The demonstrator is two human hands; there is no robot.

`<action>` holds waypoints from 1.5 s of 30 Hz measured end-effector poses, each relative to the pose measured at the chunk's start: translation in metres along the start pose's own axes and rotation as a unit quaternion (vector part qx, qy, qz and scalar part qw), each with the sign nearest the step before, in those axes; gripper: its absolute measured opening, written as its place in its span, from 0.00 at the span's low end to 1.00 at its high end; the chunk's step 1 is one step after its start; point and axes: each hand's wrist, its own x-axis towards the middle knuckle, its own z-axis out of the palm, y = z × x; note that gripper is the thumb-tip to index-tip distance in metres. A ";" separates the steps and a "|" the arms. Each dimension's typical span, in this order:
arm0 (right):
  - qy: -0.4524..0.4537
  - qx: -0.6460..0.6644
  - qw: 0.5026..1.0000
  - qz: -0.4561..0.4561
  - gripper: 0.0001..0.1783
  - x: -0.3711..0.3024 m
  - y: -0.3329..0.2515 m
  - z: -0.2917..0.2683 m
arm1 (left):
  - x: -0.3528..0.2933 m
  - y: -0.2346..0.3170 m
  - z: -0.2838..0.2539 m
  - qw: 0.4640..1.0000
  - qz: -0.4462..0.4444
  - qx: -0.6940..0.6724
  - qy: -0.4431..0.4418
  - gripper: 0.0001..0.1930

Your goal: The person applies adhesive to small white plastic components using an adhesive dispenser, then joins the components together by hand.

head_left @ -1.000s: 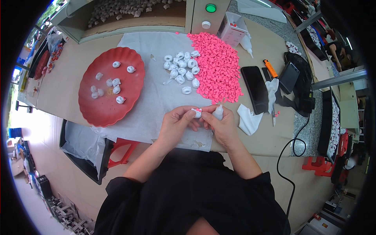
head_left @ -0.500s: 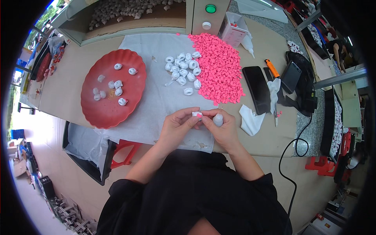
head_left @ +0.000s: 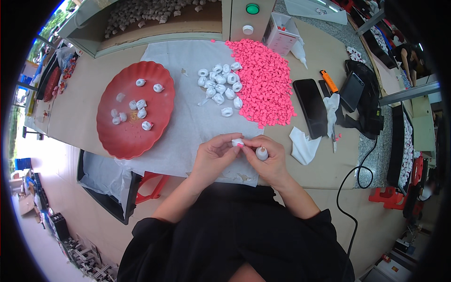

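Over the near edge of the desk (head_left: pixel 70 108), the left hand (head_left: pixel 213 157) is pinching a small white ring-shaped plastic piece (head_left: pixel 237 141) while the right hand (head_left: pixel 268 160), curled around a small white bottle (head_left: pixel 261 153), is seemingly fitting a pink pellet (head_left: pixel 243 145) in, which calls for careful alignment.

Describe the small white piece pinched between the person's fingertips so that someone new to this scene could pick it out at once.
Start at the large red scalloped plate, then move right along the white paper sheet to its near edge, where the left hand and right hand meet. The small white ring-shaped piece sits between their fingertips. Unlike the loose white rings beside the pink pellet heap, it is held and shows a pink spot.
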 end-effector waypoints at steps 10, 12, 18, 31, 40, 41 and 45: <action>0.002 -0.005 1.000 -0.031 0.10 -0.001 0.005 0.001 | 0.001 -0.001 -0.001 1.000 -0.010 0.018 -0.001 0.14; 0.005 -0.024 0.999 -0.046 0.10 -0.001 0.004 0.002 | 0.001 -0.001 -0.002 0.999 -0.013 0.030 0.004 0.13; 0.009 -0.034 0.998 -0.060 0.09 0.000 0.004 0.005 | 0.000 -0.002 -0.001 0.999 -0.008 0.031 0.012 0.14; 0.047 0.162 0.982 0.082 0.14 0.004 0.005 0.000 | 0.011 0.050 -0.035 0.682 0.315 0.615 0.240 0.12; 0.137 0.321 0.921 0.170 0.18 0.004 -0.011 -0.021 | 0.044 0.009 -0.002 0.728 0.175 0.644 0.157 0.13; 0.156 0.282 0.933 0.160 0.18 0.003 -0.011 -0.024 | 0.040 0.006 -0.004 0.733 0.225 0.625 0.147 0.13; 0.192 0.296 0.931 0.090 0.16 0.004 -0.002 -0.033 | 0.023 0.009 0.006 0.860 0.153 0.466 0.144 0.15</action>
